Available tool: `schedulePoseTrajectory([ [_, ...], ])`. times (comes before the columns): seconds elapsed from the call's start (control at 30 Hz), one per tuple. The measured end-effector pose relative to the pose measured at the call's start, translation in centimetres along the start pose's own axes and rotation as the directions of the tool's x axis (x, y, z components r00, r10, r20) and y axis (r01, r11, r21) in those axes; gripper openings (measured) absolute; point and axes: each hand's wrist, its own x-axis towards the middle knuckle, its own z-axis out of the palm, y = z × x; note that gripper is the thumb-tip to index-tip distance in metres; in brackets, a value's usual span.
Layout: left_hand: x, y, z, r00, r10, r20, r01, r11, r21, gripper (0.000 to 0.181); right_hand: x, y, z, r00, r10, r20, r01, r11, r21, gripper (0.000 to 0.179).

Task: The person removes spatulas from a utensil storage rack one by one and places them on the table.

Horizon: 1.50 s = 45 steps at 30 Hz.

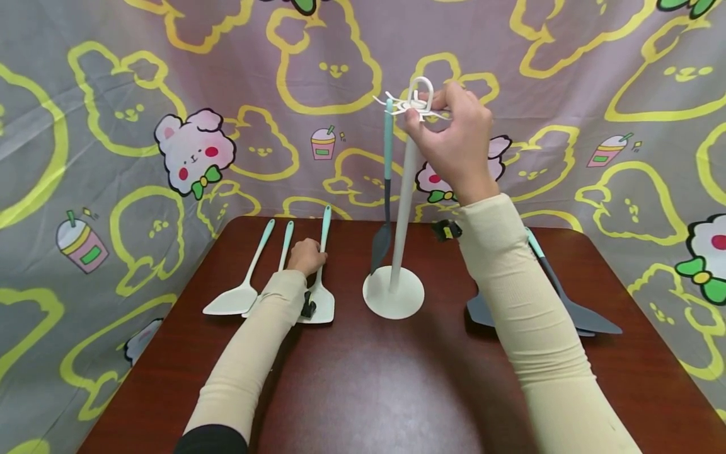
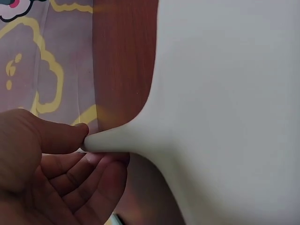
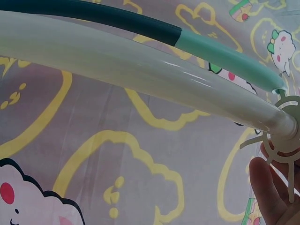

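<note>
My left hand [image 1: 307, 256] pinches the neck of a white spatula [image 1: 323, 302] with a mint handle end, lying at the left of the table. Its broad white blade [image 2: 225, 93] fills much of the left wrist view. With thumb and fingers, my right hand [image 1: 456, 135] holds the hooked top of a white utensil stand [image 1: 404, 208]. From one hook hangs a grey turner [image 1: 381, 247] with a mint handle, upright beside the pole. In the right wrist view the hook ring [image 3: 281, 140] shows next to my fingertips [image 3: 259, 171].
Another white spatula [image 1: 235, 299] lies at the far left; one more is partly hidden by my left forearm. Grey utensils [image 1: 590, 318] with mint handles lie at the right, partly behind my right forearm. A patterned curtain [image 1: 255, 157] hangs behind the brown table [image 1: 363, 391].
</note>
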Motion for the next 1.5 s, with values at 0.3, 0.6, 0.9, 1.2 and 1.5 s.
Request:
schedulePoseTrajectory([
  [0.3, -0.1, 0.0, 0.3, 0.998, -0.059, 0.006, 0.06, 0.998, -0.004, 0.024, -0.1, 0.1, 0.1, 1.0, 0.001, 0.003, -0.001, 1.0, -0.002, 0.043],
  [0.6, 0.4, -0.1, 0.3, 0.996, -0.078, 0.033, 0.078, 0.997, 0.004, 0.029, -0.2, 0.1, 0.1, 1.0, 0.028, 0.004, -0.028, 1.0, 0.004, 0.042],
  [0.9, 0.4, 0.0, -0.4, 0.993, -0.078, 0.085, 0.075, 0.997, 0.032, 0.038, -0.2, 0.3, -0.1, 1.0, -0.015, 0.004, 0.015, 1.0, -0.003, 0.045],
  [1.2, 0.7, 0.0, -0.6, 0.987, -0.126, 0.097, 0.122, 0.991, 0.05, 0.02, -0.1, 0.1, -0.2, 1.0, 0.003, 0.001, -0.003, 1.0, 0.008, 0.045],
  [1.5, 0.7, 0.0, -0.5, 0.986, -0.131, 0.103, 0.125, 0.991, 0.056, 0.019, -0.1, 0.0, 0.0, 1.0, 0.023, 0.0, -0.023, 1.0, 0.017, 0.043],
])
